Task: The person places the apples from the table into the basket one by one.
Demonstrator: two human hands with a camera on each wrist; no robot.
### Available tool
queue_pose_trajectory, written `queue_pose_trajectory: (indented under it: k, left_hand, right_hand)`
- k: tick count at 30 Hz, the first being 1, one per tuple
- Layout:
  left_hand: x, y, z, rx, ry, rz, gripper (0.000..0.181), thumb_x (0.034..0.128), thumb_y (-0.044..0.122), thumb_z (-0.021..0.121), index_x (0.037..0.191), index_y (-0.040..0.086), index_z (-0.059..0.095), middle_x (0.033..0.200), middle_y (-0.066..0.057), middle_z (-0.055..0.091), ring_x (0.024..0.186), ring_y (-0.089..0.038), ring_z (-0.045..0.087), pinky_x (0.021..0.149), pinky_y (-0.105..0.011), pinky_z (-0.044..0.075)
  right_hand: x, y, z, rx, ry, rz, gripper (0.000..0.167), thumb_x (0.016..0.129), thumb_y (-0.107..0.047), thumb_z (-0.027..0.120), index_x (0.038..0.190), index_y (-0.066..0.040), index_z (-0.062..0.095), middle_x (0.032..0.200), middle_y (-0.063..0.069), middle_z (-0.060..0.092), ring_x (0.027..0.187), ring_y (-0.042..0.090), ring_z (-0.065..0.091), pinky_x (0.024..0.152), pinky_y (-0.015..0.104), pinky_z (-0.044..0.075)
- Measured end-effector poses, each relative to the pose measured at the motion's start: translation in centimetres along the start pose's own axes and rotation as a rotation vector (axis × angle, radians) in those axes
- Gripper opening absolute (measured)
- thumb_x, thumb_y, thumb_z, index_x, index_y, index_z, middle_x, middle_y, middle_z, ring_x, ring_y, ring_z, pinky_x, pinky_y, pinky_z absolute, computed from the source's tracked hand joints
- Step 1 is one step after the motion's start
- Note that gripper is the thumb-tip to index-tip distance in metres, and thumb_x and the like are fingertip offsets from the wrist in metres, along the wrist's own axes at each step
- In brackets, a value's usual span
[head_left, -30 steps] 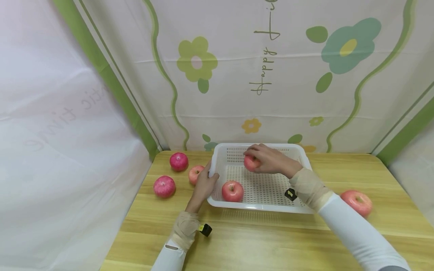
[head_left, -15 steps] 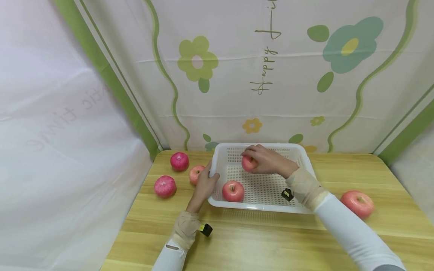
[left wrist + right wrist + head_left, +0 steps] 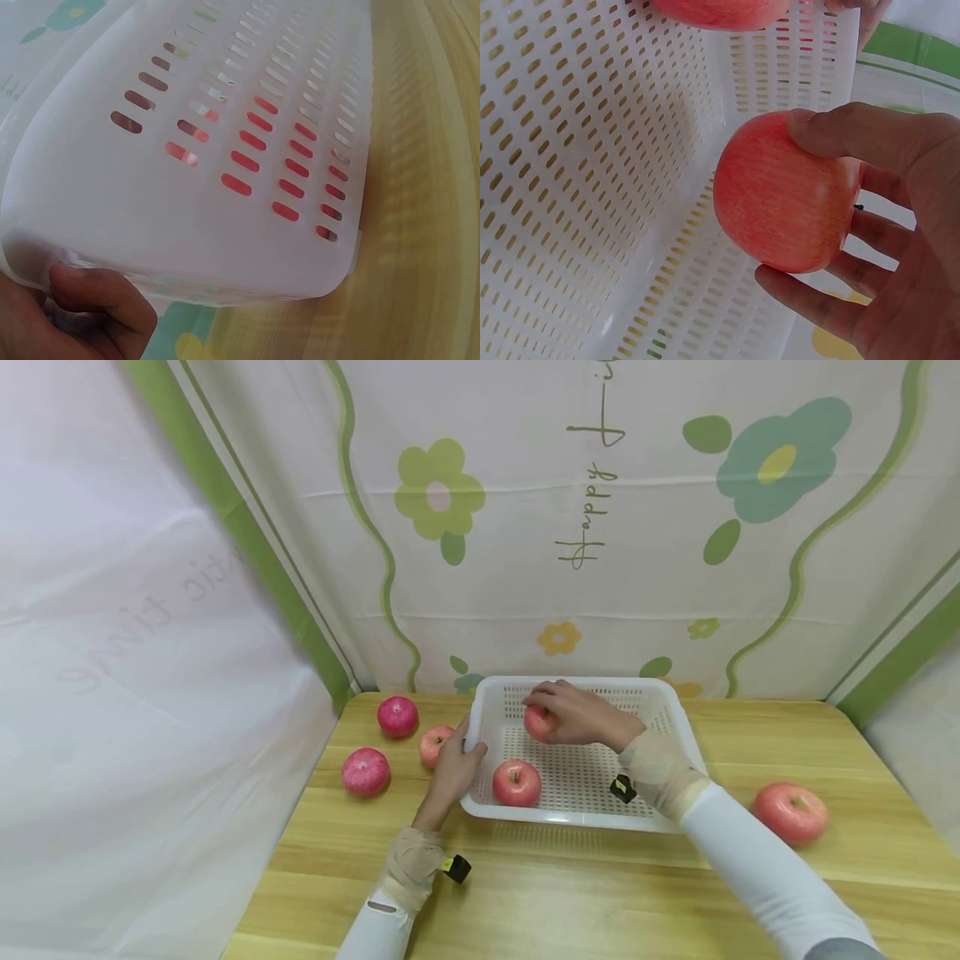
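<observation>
In the head view, a white perforated plastic basket (image 3: 577,819) stands on the table. My left hand (image 3: 454,768) grips its left rim; the left wrist view shows the thumb (image 3: 90,289) curled over that rim. Inside the basket, toward the back left, my right hand (image 3: 581,717) holds a red apple (image 3: 538,724). The right wrist view shows thumb and fingers spread around this apple (image 3: 780,195), above the basket's floor. Another red apple (image 3: 517,783) lies in the front left corner of the basket. One more apple (image 3: 432,747) sits outside, partly hidden behind my left hand.
Two dark pink round fruits (image 3: 397,717) (image 3: 365,772) lie on the wooden table (image 3: 570,902) at the left. A large red apple (image 3: 791,813) stands right of the basket, beside my right sleeve. A printed curtain (image 3: 510,568) hangs behind the table's back edge.
My right hand has moved a little to the left inside the basket, carrying the apple. The left hand keeps its grip on the rim, and the other fruits stay in place.
</observation>
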State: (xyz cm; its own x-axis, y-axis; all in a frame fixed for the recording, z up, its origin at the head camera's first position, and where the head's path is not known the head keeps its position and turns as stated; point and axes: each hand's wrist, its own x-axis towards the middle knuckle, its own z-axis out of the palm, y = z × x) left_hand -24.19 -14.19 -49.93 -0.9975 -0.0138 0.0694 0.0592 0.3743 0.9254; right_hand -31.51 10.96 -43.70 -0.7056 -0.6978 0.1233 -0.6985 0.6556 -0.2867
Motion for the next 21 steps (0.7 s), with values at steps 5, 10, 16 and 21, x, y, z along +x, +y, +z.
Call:
queue_pose_trajectory:
  k: [5, 10, 16, 21]
  left_hand:
    - [0.1, 0.1, 0.0, -0.01, 0.0, -0.007, 0.068, 0.1017, 0.009, 0.058, 0.166, 0.008, 0.037, 0.149, -0.028, 0.06, 0.125, -0.041, 0.067, 0.097, -0.056, 0.061]
    - [0.1, 0.0, 0.0, -0.016, -0.005, -0.002, 0.069, 0.1006, 0.008, 0.059, 0.166, 0.009, 0.037, 0.148, -0.029, 0.06, 0.123, -0.042, 0.068, 0.093, -0.055, 0.063]
    - [0.1, -0.1, -0.1, -0.005, -0.009, -0.007, 0.069, 0.102, 0.009, 0.058, 0.167, 0.008, 0.035, 0.152, -0.028, 0.057, 0.128, -0.041, 0.066, 0.098, -0.056, 0.061]
    - [0.2, -0.3, -0.1, 0.013, -0.015, -0.003, 0.068, 0.1027, 0.008, 0.058, 0.166, 0.005, 0.034, 0.154, -0.028, 0.055, 0.129, -0.041, 0.065, 0.1, -0.056, 0.06]
  right_hand:
    - [0.6, -0.3, 0.1, -0.002, -0.013, -0.002, 0.061, 0.086, -0.026, 0.085, 0.143, -0.01, 0.066, 0.147, 0.013, 0.061, 0.131, 0.035, 0.058, 0.104, 0.054, 0.056]
    - [1.1, -0.6, 0.4, -0.008, -0.028, -0.001, 0.06, 0.088, -0.026, 0.084, 0.143, -0.009, 0.066, 0.146, 0.013, 0.061, 0.131, 0.035, 0.058, 0.104, 0.055, 0.056]
    - [1.7, -1.0, 0.9, -0.036, -0.038, -0.008, 0.059, 0.089, -0.03, 0.083, 0.142, -0.011, 0.066, 0.147, 0.013, 0.061, 0.132, 0.035, 0.058, 0.102, 0.057, 0.056]
    - [2.0, -1.2, 1.4, -0.036, -0.047, -0.015, 0.059, 0.09, -0.03, 0.083, 0.143, -0.011, 0.066, 0.147, 0.012, 0.06, 0.135, 0.035, 0.056, 0.101, 0.057, 0.057]
